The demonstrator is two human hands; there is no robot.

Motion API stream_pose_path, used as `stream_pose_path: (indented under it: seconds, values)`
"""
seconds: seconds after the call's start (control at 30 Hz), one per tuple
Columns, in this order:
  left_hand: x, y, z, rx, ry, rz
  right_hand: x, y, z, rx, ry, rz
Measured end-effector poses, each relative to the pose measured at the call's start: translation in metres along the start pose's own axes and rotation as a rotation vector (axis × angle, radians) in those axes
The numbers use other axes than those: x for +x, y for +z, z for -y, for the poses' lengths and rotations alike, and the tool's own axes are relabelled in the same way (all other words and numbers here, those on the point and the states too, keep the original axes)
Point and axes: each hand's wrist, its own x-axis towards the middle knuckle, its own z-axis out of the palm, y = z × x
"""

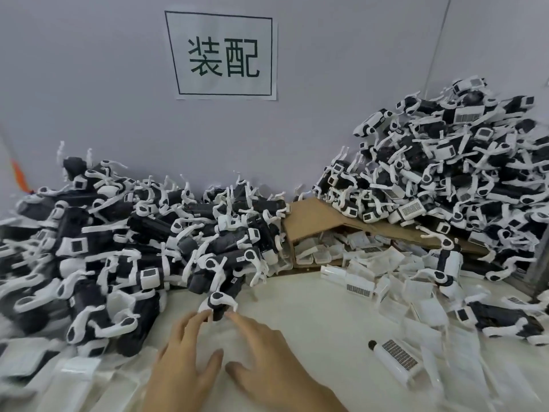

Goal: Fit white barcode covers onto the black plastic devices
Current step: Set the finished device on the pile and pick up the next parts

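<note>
A black plastic device (pixel 218 304) with white curved arms stands at the front foot of the left pile. My left hand (pixel 185 355) and my right hand (pixel 261 349) lie side by side on the table below it, fingers spread, fingertips touching or nearly touching the device's base. Neither hand has closed around it. Loose white barcode covers (pixel 359 288) spill from a cardboard box (pixel 315 217) at centre right. One white cover with a dark barcode patch (pixel 398 356) lies alone to the right of my right hand.
A big heap of black-and-white devices (pixel 124 242) fills the left side. A taller heap (pixel 463 168) rises at the back right against the grey wall with a paper sign (pixel 222 55). Clear plastic bags (pixel 74 379) lie front left and front right on the white table (pixel 312 316).
</note>
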Motion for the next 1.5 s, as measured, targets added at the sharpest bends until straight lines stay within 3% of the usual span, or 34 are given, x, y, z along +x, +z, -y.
stream_pose_path:
  seconds: [0.13,0.2,0.37,0.47,0.57,0.77,0.93,1.1,1.2,1.4,1.5]
  values:
    - [0.001,0.011,0.01,0.091,0.025,-0.016,-0.003,0.007,-0.002,0.009,-0.071,-0.054]
    - [0.0,0.008,0.011,-0.021,0.05,-0.032,-0.005,0.009,-0.001,0.046,-0.08,-0.1]
    - [-0.005,0.005,0.008,-0.111,0.103,-0.055,-0.004,0.005,0.001,0.077,-0.053,-0.38]
    - [-0.007,0.01,0.008,-0.169,0.127,-0.029,-0.002,0.001,-0.005,-0.036,-0.038,-0.269]
    - [-0.009,0.013,0.008,-0.291,0.116,0.0,-0.002,-0.002,-0.008,0.117,-0.074,-0.159]
    - [-0.006,0.015,0.005,-0.613,-0.07,-0.022,-0.012,-0.007,0.005,0.293,-0.173,-0.305]
    - [0.0,0.007,0.012,-0.603,-0.043,-0.18,-0.02,-0.004,0.023,0.333,-0.249,-0.295]
    - [0.001,-0.008,0.009,-0.874,-0.129,-0.411,-0.02,-0.009,0.019,0.219,-0.163,-0.228]
    - [-0.001,-0.016,0.006,-1.041,-0.127,-0.387,-0.019,-0.012,0.017,0.108,-0.136,-0.232]
    - [-0.01,-0.009,-0.008,-0.856,0.031,-0.193,-0.013,-0.018,0.012,0.112,-0.019,-0.413]
    - [-0.014,-0.006,-0.013,-0.677,0.128,-0.152,-0.011,-0.025,0.005,0.109,0.037,-0.394]
